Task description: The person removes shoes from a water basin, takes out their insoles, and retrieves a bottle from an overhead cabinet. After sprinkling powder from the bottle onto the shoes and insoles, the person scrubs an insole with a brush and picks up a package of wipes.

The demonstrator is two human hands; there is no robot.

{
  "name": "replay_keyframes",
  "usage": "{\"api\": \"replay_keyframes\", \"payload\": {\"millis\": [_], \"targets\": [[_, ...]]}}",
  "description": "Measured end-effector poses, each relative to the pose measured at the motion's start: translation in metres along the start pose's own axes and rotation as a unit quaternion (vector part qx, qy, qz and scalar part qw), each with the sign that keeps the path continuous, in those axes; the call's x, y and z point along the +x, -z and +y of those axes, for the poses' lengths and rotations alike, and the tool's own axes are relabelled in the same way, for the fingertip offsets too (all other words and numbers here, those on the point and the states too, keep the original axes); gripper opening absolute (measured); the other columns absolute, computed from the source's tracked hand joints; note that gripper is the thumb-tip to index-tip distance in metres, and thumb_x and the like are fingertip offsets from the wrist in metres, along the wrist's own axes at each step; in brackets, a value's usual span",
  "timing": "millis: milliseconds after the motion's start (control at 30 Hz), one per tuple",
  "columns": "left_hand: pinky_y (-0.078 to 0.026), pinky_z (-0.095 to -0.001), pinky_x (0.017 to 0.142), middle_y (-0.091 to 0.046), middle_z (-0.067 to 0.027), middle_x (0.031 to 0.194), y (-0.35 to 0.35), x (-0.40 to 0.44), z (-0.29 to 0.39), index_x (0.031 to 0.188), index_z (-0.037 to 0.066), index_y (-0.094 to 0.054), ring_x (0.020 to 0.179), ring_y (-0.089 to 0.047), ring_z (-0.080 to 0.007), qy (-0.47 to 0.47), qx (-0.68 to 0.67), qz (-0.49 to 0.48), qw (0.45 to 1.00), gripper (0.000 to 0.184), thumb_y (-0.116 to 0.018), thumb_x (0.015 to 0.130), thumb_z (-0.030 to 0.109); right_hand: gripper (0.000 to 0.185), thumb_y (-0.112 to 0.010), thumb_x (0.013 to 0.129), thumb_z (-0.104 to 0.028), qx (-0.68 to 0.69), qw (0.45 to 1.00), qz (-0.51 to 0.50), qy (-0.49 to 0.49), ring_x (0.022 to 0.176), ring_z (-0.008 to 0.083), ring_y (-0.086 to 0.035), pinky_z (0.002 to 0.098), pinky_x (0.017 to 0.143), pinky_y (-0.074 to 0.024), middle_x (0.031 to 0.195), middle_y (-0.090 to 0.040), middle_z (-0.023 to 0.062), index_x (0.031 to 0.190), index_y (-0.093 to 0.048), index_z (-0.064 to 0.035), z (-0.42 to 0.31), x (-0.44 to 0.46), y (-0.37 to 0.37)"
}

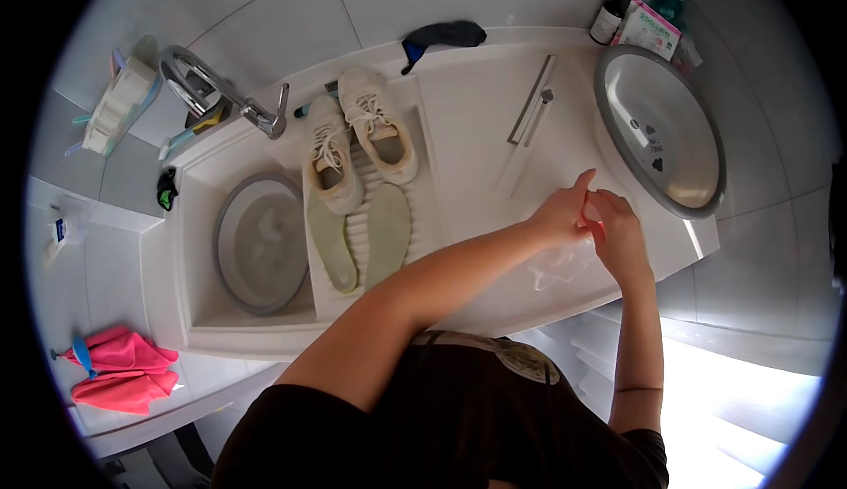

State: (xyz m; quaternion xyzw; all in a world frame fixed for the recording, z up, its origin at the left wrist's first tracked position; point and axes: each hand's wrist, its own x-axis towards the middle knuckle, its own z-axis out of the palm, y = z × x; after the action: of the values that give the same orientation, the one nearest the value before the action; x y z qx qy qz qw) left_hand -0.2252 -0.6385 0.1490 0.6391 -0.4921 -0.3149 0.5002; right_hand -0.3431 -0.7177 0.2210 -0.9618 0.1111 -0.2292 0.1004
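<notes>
Above the right part of the white counter, my left hand (562,214) and my right hand (616,231) meet, fingers curled toward each other. A small reddish patch shows between them; what they hold there is too small to make out. One finger of my left hand points up. Crumpled clear plastic (554,270) lies just below the hands. To their left, two cream lace-up shoes (333,167) (381,136) rest on the ribbed washboard, with two pale green insoles (330,246) (388,229) below them.
A grey-rimmed basin (304,260) stands in the sink under the faucet (265,119). Another basin (602,92) tilts at the right, near bottles (609,17). A metal strip tool (532,101) lies on the counter (476,180). Pink gloves (128,370) hang at the lower left.
</notes>
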Motion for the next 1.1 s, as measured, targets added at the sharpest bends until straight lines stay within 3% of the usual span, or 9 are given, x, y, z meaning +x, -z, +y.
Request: {"api": "replay_keyframes", "payload": {"millis": [67,267,300,367,500,667,700,767,1100], "targets": [[-0.052,-0.0381,0.074,-0.066,-0.018,0.096,-0.003,0.0,-0.005,0.142,-0.004,-0.02,0.084,-0.065,-0.033,-0.056,-0.01,0.03,0.998,0.09,-0.073,0.07,0.01,0.021,-0.072,0.074,-0.009,-0.008,0.991,-0.125,-0.053,0.089,0.0287,-0.063,0.0375,0.071,-0.0529,0.087,-0.065,0.0111,0.091,-0.062,-0.0031,0.002,0.004,0.001],[-0.051,-0.0387,0.074,-0.065,-0.0183,0.1,-0.008,0.001,-0.011,0.142,-0.004,-0.017,0.084,-0.065,-0.0322,-0.067,0.034,0.062,0.995,0.094,-0.076,0.07,0.011,0.026,-0.074,0.074,-0.017,-0.17,0.936,-0.213,-0.222,0.08,0.0266,-0.061,0.0369,0.068,-0.0526,0.081,-0.062,0.0103,0.088,-0.061,0.0,-0.01,0.017,-0.004],[-0.051,-0.0387,0.074,-0.065,-0.0183,0.1,-0.008,0.001,-0.011,0.142,-0.004,-0.017,0.084,-0.065,-0.0322,-0.067,0.032,0.063,0.995,0.094,-0.076,0.07,0.011,0.026,-0.074,0.074,-0.017,-0.171,0.936,-0.214,-0.222,0.08,0.0266,-0.061,0.0369,0.068,-0.0526,0.081,-0.062,0.0103,0.088,-0.061,0.0,-0.011,0.015,0.0],[-0.052,-0.0391,0.076,-0.065,-0.0181,0.103,0.0,0.001,-0.002,0.142,-0.003,-0.017,0.086,-0.065,-0.0332,0.002,0.024,0.006,1.0,0.095,-0.077,0.07,0.01,0.025,-0.074,0.074,-0.015,-0.08,0.996,-0.034,0.012,0.084,0.0311,-0.062,0.0398,0.071,-0.0513,0.084,-0.063,0.0155,0.089,-0.062,-0.0003,-0.009,0.011,0.009],[-0.052,-0.0389,0.078,-0.065,-0.0175,0.105,-0.001,-0.004,-0.003,0.142,-0.003,-0.016,0.089,-0.065,-0.0336,-0.002,0.009,0.001,1.0,0.094,-0.076,0.071,0.009,0.029,-0.074,0.075,-0.016,-0.046,0.988,-0.148,-0.012,0.091,0.0306,-0.063,0.0405,0.073,-0.0519,0.091,-0.064,0.0164,0.096,-0.063,0.0002,-0.005,0.008,0.006],[-0.052,-0.0397,0.081,-0.065,-0.0174,0.106,0.0,-0.004,-0.001,0.143,-0.002,-0.013,0.093,-0.064,-0.0348,-0.02,-0.022,0.019,0.999,0.098,-0.077,0.07,0.007,0.032,-0.073,0.074,-0.012,-0.172,0.909,-0.294,-0.242,0.091,0.0265,-0.06,0.0373,0.073,-0.0532,0.092,-0.062,0.0115,0.103,-0.061,-0.0028,-0.019,0.026,0.005],[-0.052,-0.0397,0.081,-0.065,-0.0174,0.106,0.0,-0.004,-0.001,0.143,-0.002,-0.013,0.093,-0.064,-0.0348,-0.022,-0.022,0.02,0.999,0.098,-0.077,0.07,0.007,0.032,-0.073,0.074,-0.012,-0.173,0.909,-0.293,-0.241,0.091,0.0265,-0.06,0.0373,0.073,-0.0532,0.092,-0.062,0.0115,0.103,-0.061,-0.0028,-0.017,0.022,0.008],[-0.051,-0.0414,0.083,-0.065,-0.018,0.106,0.001,-0.004,-0.003,0.144,-0.002,-0.011,0.094,-0.063,-0.0365,-0.047,0.052,0.046,0.996,0.102,-0.079,0.068,0.008,0.036,-0.074,0.072,-0.01,-0.08,0.994,-0.065,0.026,0.086,0.0278,-0.06,0.0382,0.073,-0.053,0.088,-0.061,0.0127,0.105,-0.062,-0.0027,-0.01,0.009,0.014],[-0.05,-0.0417,0.084,-0.064,-0.0189,0.107,-0.008,-0.001,-0.013,0.145,-0.001,-0.01,0.095,-0.063,-0.0363,-0.046,0.014,0.042,0.998,0.105,-0.08,0.068,0.01,0.038,-0.076,0.073,-0.016,-0.135,0.97,-0.154,-0.129,0.085,0.0281,-0.06,0.0379,0.073,-0.0529,0.087,-0.06,0.0124,0.105,-0.061,-0.0009,-0.002,0.006,-0.01]]}}
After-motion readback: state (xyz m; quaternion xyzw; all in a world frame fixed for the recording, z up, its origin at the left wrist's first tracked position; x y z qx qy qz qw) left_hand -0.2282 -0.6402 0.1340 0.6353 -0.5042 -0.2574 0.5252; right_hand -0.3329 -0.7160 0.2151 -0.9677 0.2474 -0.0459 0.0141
